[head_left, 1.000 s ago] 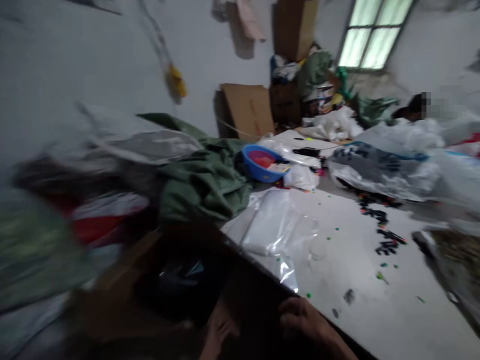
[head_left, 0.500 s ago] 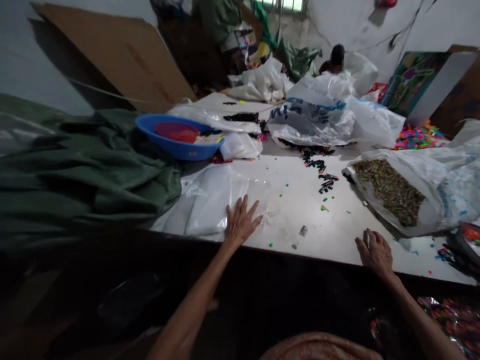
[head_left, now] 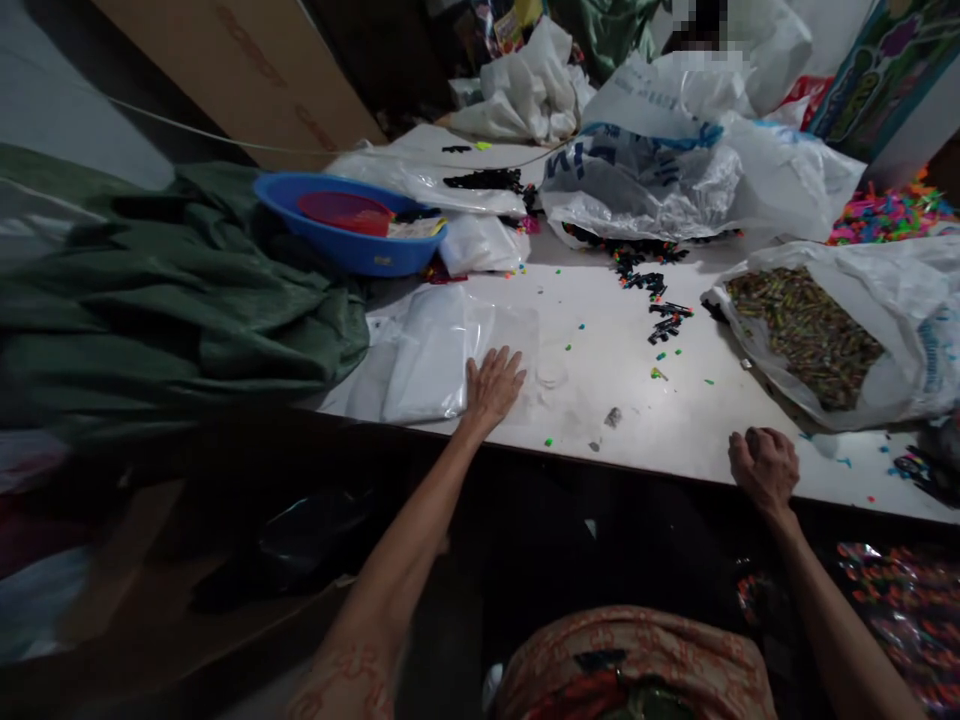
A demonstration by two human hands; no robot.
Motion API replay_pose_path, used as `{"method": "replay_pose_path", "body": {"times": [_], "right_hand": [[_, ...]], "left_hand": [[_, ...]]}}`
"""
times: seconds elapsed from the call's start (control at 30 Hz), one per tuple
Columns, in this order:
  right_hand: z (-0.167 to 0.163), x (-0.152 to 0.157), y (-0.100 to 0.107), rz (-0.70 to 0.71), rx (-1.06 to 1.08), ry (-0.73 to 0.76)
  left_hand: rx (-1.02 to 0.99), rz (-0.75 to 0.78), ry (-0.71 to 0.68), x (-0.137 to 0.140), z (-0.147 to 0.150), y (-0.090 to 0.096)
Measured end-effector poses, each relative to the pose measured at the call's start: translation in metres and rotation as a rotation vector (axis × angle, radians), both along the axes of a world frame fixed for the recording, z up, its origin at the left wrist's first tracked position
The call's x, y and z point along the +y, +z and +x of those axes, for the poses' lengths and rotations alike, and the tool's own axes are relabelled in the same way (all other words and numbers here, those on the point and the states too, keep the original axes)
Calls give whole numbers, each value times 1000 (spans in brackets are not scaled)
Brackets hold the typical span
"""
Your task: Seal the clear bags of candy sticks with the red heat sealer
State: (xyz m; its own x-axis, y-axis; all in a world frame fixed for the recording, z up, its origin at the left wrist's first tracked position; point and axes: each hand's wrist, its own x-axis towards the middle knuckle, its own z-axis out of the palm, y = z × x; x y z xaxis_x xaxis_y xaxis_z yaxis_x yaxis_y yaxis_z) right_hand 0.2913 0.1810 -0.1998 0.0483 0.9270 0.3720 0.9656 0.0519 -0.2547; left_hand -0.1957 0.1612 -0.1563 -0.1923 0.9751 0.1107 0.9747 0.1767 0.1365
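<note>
My left hand [head_left: 495,388] lies flat with its fingers stretched out on the right part of a stack of clear plastic bags [head_left: 431,355] at the table's near edge. Curled into a loose fist, my right hand [head_left: 765,465] rests at the same edge farther right; nothing shows in its fingers, though the palm is hidden. Between the hands are small green bits [head_left: 549,442] and a grey smudge [head_left: 613,417] on the white table [head_left: 600,345]. Beyond my right hand, an open white sack [head_left: 896,370] holds many small brownish-yellow pieces [head_left: 806,325].
A blue basin [head_left: 375,258] with a red bowl [head_left: 345,212] stands at the left beside green cloth [head_left: 187,300]. Black toy guns [head_left: 667,322] lie mid-table before a large plastic sack [head_left: 637,195]. Colourful pieces [head_left: 889,212] are heaped at the far right. A person [head_left: 705,25] is at the back.
My view has tilted down. The right hand's fingers have curled from loosely bent into a fist. My left hand stays on the plastic bags, its fingers now closer together.
</note>
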Motion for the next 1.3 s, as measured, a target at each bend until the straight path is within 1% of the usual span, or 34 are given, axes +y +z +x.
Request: {"method": "replay_pose_path", "body": {"times": [0.1, 0.17, 0.3, 0.37, 0.43, 0.5, 0.53, 0.6, 0.67, 0.7, 0.77, 0.83, 0.9, 0.97, 1.0, 1.03, 1.07, 1.13, 1.17, 1.23, 1.3], "right_hand": [[-1, 0, 1, -28, -17, 2], [-2, -1, 2, -35, -31, 7], [-6, -6, 11, -44, -79, 11], [-5, -1, 19, -115, -102, 31], [-3, 15, 26, -258, -50, 75], [-4, 46, 33, -397, 83, 125], [-8, 66, 36, -433, 145, 154], [-27, 116, 39, -439, 171, 229], [-60, 173, 38, -424, 78, 326], [-80, 202, 36, -429, 24, 370], [-121, 256, 28, -454, -52, 437], [-154, 305, 18, -413, -69, 461], [-174, 347, 7, -294, -41, 435], [-180, 385, 0, -194, 1, 372], [-179, 404, -2, -184, 24, 334], [-178, 422, -3, -203, 53, 285], [-176, 441, -2, -246, 92, 228], [-177, 477, 2, -359, 171, 113], [-179, 493, 5, -405, 197, 69], [-188, 518, 14, -469, 209, 31], [-200, 531, 28, -508, 229, 71]], "left_hand": [[-8, 30, -51, 8, -19, -2], [-11, 53, -66, 13, -26, -3], [11, 72, -67, 12, -26, -1], [26, 67, -77, 9, -26, 5], [26, 45, -66, 11, -28, 13], [19, -2, -28, 20, -30, 23], [24, -31, -1, 30, -29, 29], [50, -59, 51, 60, -21, 38], [63, -28, 65, 106, -1, 43], [46, -14, 42, 135, 12, 43], [-21, -33, -45, 202, 41, 40], [-35, -13, -97, 272, 63, 36], [36, 140, -68, 337, 70, 33], [114, 316, 32, 389, 59, 30], [130, 350, 76, 410, 50, 29], [126, 339, 101, 428, 39, 28], [106, 289, 107, 444, 30, 27], [50, 144, 89, 472, 18, 29], [20, 89, 85, 484, 16, 31], [-45, 49, 109, 499, 23, 39], [-111, 30, 118, 500, 35, 51]]}}
